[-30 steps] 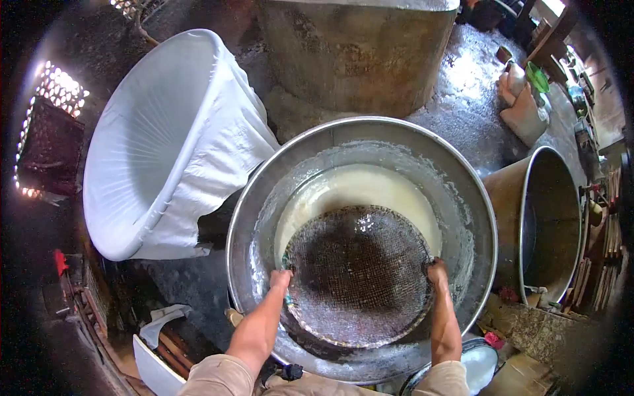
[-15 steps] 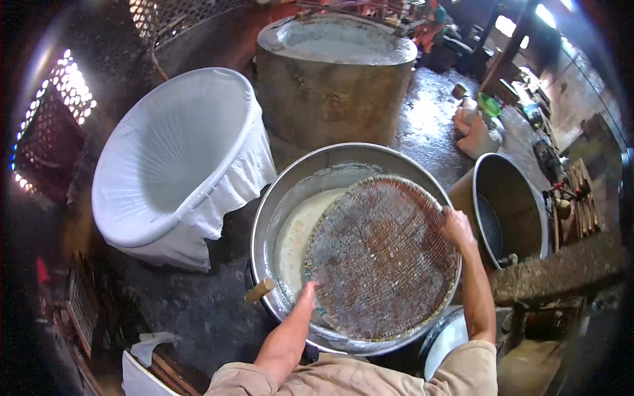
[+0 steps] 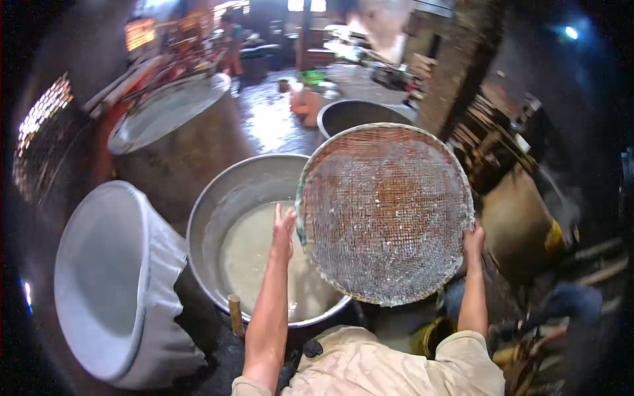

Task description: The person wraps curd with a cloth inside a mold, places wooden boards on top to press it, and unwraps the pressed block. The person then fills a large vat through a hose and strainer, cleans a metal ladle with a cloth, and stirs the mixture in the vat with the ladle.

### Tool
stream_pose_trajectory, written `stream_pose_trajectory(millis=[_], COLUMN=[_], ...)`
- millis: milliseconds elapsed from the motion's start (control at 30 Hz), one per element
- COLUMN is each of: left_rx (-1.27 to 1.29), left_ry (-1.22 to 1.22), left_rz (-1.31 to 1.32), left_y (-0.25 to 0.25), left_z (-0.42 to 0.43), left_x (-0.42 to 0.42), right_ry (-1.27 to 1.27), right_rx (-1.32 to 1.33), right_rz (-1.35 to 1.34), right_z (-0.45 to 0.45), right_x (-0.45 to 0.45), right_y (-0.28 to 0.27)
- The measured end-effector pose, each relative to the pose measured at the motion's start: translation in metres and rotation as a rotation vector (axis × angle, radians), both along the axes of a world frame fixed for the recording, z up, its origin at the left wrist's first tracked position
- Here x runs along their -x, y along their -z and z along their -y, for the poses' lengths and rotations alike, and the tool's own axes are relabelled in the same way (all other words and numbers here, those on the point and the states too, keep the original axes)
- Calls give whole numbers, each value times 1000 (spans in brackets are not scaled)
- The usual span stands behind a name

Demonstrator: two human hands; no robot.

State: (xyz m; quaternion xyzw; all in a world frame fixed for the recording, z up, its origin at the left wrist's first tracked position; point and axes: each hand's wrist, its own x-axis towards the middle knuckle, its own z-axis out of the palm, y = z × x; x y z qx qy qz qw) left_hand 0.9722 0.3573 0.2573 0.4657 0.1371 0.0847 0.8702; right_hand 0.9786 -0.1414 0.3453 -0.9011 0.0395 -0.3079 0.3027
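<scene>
A round woven tray (image 3: 386, 214) with wet residue on its mesh is held up over the right side of a large metal pan (image 3: 211, 198). Its right rim is gripped by my right hand (image 3: 473, 243). My left hand (image 3: 284, 228) is beside the tray's left rim, fingers spread and pointing up, above the pan. Pale, cloudy liquid (image 3: 254, 251) lies in the pan. A short wooden handle (image 3: 235, 315) stands at the pan's near left edge.
A white cloth-lined basin (image 3: 99, 284) stands at the left. Behind are a big round vat (image 3: 178, 109) and a metal drum (image 3: 360, 115). A wooden post (image 3: 462, 66) rises back right, near a sack (image 3: 518, 221). A blurred person (image 3: 232, 46) is far back.
The tray has been lifted out of the pan and moved right. My left hand, earlier at its rim, is now spread beside it. The view has swung to the right and up.
</scene>
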Motion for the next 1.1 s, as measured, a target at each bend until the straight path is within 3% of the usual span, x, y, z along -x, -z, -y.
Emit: stream_pose_trajectory(millis=[100,133,167,200,233,267,300,367,400,500,600,633,667,700,767,867,900,967,1033,1067,1100], left_rx=[-172,-189,-196,-211,-216,-244,-271,-304,-331,-374,-381,-436,-597,-290,-348,-288,-182,-30,198,253,304], left_ry=[86,156,229,269,281,325,366,349,334,246,12,-90,-191,-295,-577,-905,-1045,-1171,-1220,-1203,-1150], left_rz=[133,172,215,215,212,183,154,144,134,194,225,198,231,222,-23,-504,-660,-737,-692,-694,-680], left_y=[-58,-96,-102,-105,-115,-117,-120,-138,-138,-154,-167,-164,-132,-124,-85,-18,-2,35,66,73,79], left_z=[25,67,67,68,79,80,80,91,81,39,-18,-38,-71,-90,-118,-118,-100,-52,3,32,59], left_x=[2,9,10,13,21,27,32,46,52,87,164,200,235,281,372,500,528,564,578,574,567], right_ry=[256,294,334,436,529,530,533,721,660,598,544,455,415,371,303,-551,-902,-1362,-1599,-1652,-1708], right_rx=[-72,-165,-253,-394,-535,-535,-540,-810,-901,-1098,-1461,-1530,-1617,-1693,-1385,-933,-627,-74,228,225,500], right_rz=[2,-102,-199,-110,-22,-202,-199,-148,-41,78,293,260,61,-146,-553,-901,-873,-388,74,75,260], right_z=[78,146,161,154,152,142,140,161,196,180,79,67,45,11,-87,-205,-241,-309,-366,-391,-416], right_x=[64,82,98,114,127,147,152,164,153,134,140,146,156,165,167,167,161,164,171,168,164], right_y=[65,74,101,115,117,105,105,93,141,154,136,172,183,181,142,114,112,72,19,27,47])
